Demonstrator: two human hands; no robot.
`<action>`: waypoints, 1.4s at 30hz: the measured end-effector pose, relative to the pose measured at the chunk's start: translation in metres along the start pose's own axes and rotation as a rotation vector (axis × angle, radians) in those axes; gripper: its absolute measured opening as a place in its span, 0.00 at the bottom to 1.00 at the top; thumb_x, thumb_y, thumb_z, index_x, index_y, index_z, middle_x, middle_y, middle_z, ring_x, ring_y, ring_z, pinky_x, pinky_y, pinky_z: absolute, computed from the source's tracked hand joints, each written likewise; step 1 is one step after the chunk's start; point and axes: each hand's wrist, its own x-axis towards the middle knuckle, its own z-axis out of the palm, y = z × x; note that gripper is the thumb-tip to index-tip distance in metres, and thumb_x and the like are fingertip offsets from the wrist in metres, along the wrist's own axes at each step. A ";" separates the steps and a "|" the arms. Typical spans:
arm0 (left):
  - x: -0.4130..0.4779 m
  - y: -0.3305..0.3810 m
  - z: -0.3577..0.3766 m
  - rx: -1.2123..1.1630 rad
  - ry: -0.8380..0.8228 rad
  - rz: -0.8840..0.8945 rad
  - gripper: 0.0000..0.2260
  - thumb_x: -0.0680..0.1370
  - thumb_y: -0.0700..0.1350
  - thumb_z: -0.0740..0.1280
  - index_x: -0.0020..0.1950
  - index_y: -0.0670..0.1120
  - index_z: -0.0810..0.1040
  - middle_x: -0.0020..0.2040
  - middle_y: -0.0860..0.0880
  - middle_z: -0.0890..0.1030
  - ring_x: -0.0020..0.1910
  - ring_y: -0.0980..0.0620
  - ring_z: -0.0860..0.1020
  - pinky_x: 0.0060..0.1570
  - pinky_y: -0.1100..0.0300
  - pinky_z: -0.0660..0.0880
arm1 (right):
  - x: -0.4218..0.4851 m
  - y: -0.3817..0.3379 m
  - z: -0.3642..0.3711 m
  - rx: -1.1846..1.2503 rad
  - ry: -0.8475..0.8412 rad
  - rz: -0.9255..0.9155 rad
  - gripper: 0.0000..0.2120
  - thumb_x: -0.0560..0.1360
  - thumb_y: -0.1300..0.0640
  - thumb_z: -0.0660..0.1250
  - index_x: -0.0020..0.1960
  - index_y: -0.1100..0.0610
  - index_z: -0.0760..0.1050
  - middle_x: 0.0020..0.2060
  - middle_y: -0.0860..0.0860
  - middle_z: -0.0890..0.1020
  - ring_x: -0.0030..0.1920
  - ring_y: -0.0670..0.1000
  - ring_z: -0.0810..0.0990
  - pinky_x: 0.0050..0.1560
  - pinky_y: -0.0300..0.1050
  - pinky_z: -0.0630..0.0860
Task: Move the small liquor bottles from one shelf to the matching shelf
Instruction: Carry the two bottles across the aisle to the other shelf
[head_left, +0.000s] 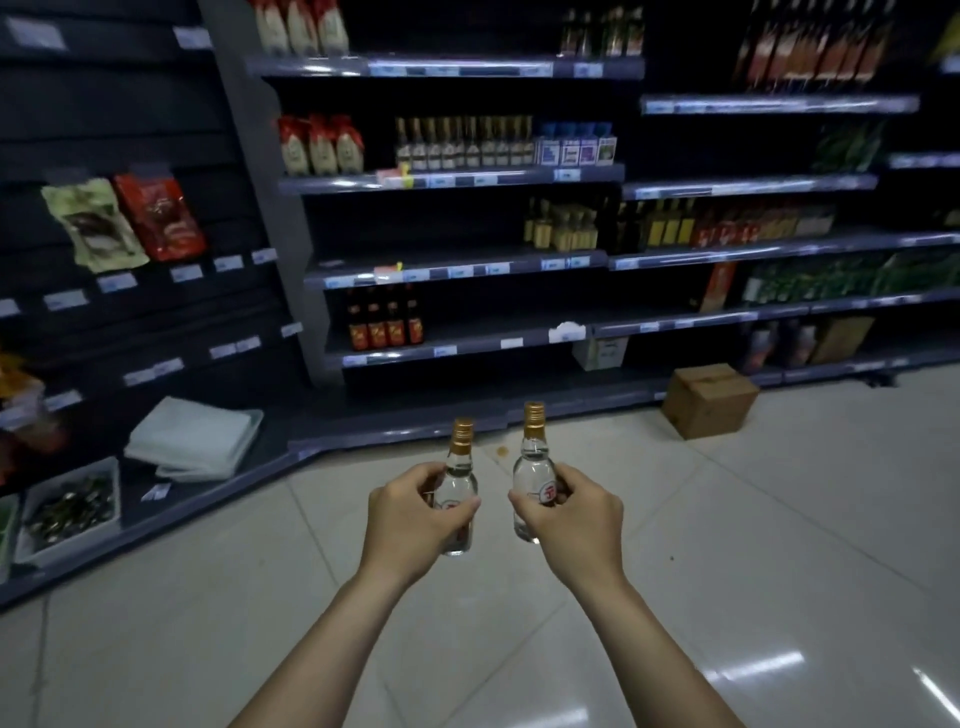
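Two small bottles are held up in front of the person, one per hand, over a pale tiled floor (727, 545). Left hand (410, 519) grips the left bottle (458, 486) around its lower body, thumb across the front near the red label, fingers curled behind the glass. Right hand (576, 512) grips the right bottle (531, 475) the same way, thumb and fingertips pinching the labelled middle. Both bottles stand upright, clear glass with clear liquid, gold caps on the necks above the hands. Bottles are just beside each other but apart, a narrow gap between them; the right bottle sits slightly higher than the left. Bases of both bottles show below the fingers, unsupported by anything but the hands. Both forearms reach forward from the bottom edge, bare. Beyond the hands, dark shelving (457, 265) runs across the view. Straight ahead of the hands and well above them, a row of gold-capped bottles (462, 143) stands on an upper shelf, with white pouches (319, 148) to its left and blue boxes (576, 145) to its right. Lower, ahead and a little left of the left hand, four dark bottles with red labels (385, 325) stand together. Ahead and to the right of the right hand, a cardboard box (709, 400) sits on the floor against the shelf base. Far left of the left hand, folded white sheets (195, 439) lie on a low shelf.
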 end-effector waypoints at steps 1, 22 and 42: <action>0.026 0.006 0.015 -0.001 0.002 -0.003 0.25 0.68 0.52 0.82 0.63 0.48 0.83 0.50 0.59 0.83 0.48 0.64 0.80 0.41 0.81 0.71 | 0.030 0.005 -0.003 -0.005 -0.001 -0.004 0.11 0.68 0.57 0.82 0.37 0.48 0.80 0.31 0.41 0.82 0.30 0.38 0.80 0.25 0.26 0.71; 0.562 0.054 0.258 -0.131 0.092 0.021 0.19 0.63 0.51 0.84 0.42 0.65 0.77 0.39 0.72 0.82 0.40 0.70 0.81 0.39 0.76 0.73 | 0.611 0.122 0.040 -0.087 0.002 -0.032 0.09 0.66 0.47 0.80 0.40 0.45 0.81 0.34 0.37 0.84 0.35 0.38 0.83 0.32 0.29 0.74; 1.000 0.067 0.281 -0.027 0.430 0.021 0.14 0.64 0.58 0.82 0.45 0.61 0.83 0.39 0.65 0.84 0.40 0.67 0.82 0.37 0.76 0.73 | 1.061 0.081 0.221 0.061 -0.138 -0.238 0.13 0.65 0.47 0.81 0.37 0.40 0.77 0.30 0.36 0.82 0.38 0.30 0.79 0.33 0.24 0.69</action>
